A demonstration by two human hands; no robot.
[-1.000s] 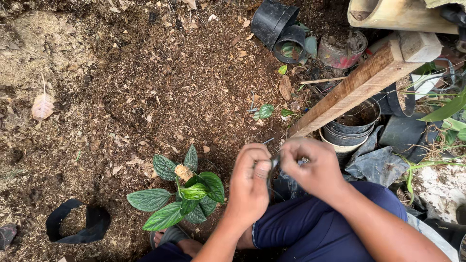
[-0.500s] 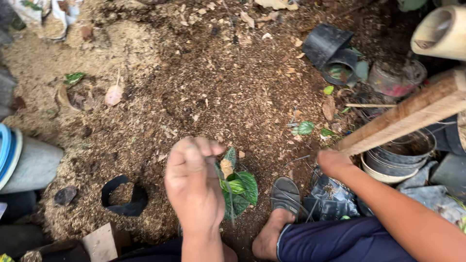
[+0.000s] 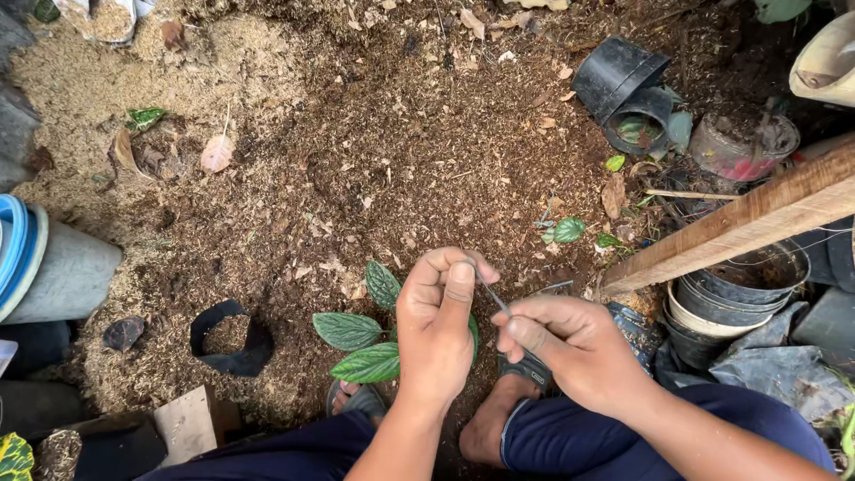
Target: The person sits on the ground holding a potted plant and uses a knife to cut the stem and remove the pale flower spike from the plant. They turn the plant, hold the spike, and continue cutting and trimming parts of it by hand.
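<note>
My left hand [image 3: 438, 325] is closed above a small plant with dark green veined leaves [image 3: 349, 331], and pinches the upper end of a thin grey wire or strip [image 3: 492, 297]. My right hand [image 3: 570, 347] pinches the lower end of that same strip, just right of the left hand. Both hands hover over my feet in sandals [image 3: 512, 405] and the plant, whose middle is hidden behind the left hand.
Soil mixed with sawdust covers the ground. A floppy black grow bag [image 3: 230, 338] lies left of the plant. Black pots [image 3: 623, 89] lie at the upper right, stacked pots [image 3: 739, 289] under a wooden plank [image 3: 739, 223] at right, a grey bucket [image 3: 53, 272] at left.
My right hand came back from the right beside the plank to meet the left hand. Both now pinch the thin strip over the plant. The view shifted slightly.
</note>
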